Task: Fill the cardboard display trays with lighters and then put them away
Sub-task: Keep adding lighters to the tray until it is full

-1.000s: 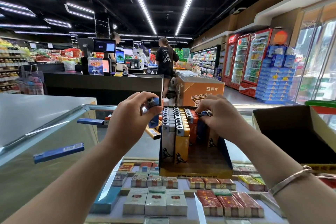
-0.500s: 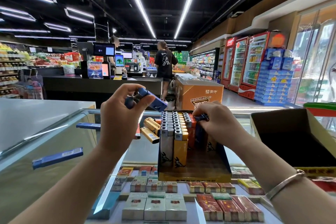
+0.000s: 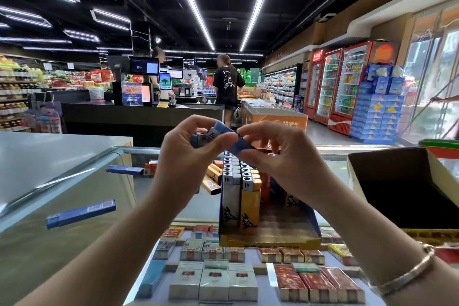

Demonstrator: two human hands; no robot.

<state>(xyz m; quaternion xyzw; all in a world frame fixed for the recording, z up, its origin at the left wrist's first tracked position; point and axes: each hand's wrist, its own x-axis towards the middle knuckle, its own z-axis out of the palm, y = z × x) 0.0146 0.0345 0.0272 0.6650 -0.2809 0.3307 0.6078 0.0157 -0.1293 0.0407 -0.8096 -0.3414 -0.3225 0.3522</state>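
Hands (image 3: 183,156) (image 3: 280,156) pinch slim blue plastic lighters (image 3: 238,143) above cardboard tray (image 3: 268,240).

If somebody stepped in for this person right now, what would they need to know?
Left hand: grips a bunch of blue lighters.
Right hand: pinches the end of one lighter from that bunch, above the tray.
Display tray: on the glass counter, back rows filled with upright lighters, front part bare.
Two loose blue lighters lie on the counter to the left; a few yellow ones lie beside the tray.
Left: fill the front rows, gather the loose ones, put the tray away.
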